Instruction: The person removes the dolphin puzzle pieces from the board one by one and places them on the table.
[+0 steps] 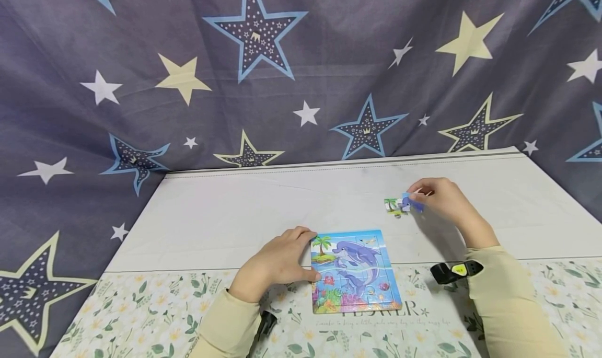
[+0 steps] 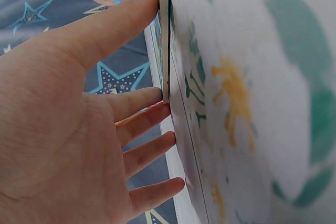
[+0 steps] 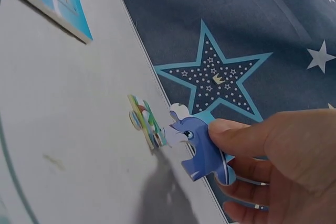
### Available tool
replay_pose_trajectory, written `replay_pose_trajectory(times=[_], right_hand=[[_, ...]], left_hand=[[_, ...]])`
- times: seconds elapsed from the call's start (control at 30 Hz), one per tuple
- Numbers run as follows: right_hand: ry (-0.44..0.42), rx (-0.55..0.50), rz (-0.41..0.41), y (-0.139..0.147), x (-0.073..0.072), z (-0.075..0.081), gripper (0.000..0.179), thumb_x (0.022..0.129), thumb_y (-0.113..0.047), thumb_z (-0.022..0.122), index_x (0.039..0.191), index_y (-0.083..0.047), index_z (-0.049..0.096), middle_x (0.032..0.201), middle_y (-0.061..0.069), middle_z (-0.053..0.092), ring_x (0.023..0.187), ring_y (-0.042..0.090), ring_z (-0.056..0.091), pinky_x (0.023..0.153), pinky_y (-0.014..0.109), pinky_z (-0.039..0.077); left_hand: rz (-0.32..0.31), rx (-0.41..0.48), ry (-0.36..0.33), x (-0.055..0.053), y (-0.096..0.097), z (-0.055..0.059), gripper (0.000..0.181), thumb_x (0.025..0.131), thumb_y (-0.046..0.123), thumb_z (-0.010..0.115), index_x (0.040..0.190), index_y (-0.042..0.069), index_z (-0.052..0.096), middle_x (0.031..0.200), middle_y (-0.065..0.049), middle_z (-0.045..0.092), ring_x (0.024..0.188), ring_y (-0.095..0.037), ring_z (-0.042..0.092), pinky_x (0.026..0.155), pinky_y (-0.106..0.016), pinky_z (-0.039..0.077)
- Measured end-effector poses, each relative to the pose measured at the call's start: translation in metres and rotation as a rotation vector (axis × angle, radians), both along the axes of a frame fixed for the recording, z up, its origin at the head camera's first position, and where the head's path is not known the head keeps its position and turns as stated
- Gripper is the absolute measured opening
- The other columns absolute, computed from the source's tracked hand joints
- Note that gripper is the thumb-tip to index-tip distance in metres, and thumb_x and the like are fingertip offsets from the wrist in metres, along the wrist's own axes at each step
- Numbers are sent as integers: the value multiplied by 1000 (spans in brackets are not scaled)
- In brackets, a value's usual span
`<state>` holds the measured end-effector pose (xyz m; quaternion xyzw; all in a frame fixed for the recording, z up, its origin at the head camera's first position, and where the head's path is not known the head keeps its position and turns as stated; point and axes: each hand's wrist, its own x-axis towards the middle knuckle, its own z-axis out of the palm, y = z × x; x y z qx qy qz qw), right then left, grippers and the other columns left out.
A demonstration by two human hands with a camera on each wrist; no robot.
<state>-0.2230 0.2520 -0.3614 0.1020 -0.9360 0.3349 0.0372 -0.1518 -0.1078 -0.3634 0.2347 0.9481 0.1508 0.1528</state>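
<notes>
The right hand (image 1: 444, 201) pinches the dolphin piece (image 3: 202, 148) just beside the palm-tree piece (image 1: 391, 205); contact between them cannot be told. The puzzle board (image 1: 388, 274) lies leftward and closer in, the left hand (image 1: 277, 258), fingers extended, touching its left edge.

The right hand (image 3: 275, 153) pinches a blue puzzle piece (image 3: 202, 145) bearing an eye; just left is a multicoloured piece (image 3: 145, 121). Farther left, a picture board (image 3: 63, 3) shows one corner above the white surface (image 3: 79, 108), with star-printed cloth (image 3: 283, 30) on the far side.

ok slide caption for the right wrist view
Right hand pinching a blue dolphin puzzle piece, another colourful piece close by
</notes>
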Motion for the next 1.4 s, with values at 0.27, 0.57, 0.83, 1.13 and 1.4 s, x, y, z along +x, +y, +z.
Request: replay_pose_trajectory(times=[0.27,0.57,0.83,1.13,1.4], right_hand=[[-7,16,-35,9,0,-3,17,95,-13,67,103,1,72,90,16,69,78,26,61,65,36,46],[-23,43,-105,17,1,-7,19,97,-17,65,104,-1,72,89,15,67,73,24,57,61,34,43],[-18,69,-88,18,-3,-16,23,95,-12,66,110,5,69,101,24,66,87,34,60,65,39,47],[-71,86,-49,15,-5,-17,28,94,-7,64,116,10,65,87,16,66,79,29,57,66,41,46],[-77,90,-46,15,-5,-18,30,93,-7,64,117,11,64,84,14,62,76,27,52,67,40,43]], left_hand=[[1,-8,-3,0,0,0,86,83,46,78,151,10,40,152,-6,39,141,-29,35,112,-51,34],[3,-10,0,0,1,0,86,83,47,78,151,10,40,152,-6,39,141,-29,34,112,-51,34],[3,-10,4,0,1,0,86,83,47,78,151,10,40,152,-6,39,141,-29,35,112,-51,34],[8,-16,2,0,1,1,86,83,48,77,151,11,40,152,-5,39,141,-29,35,112,-51,35],[9,-19,3,0,1,0,86,83,48,77,151,11,40,152,-5,39,141,-29,35,112,-50,34]])
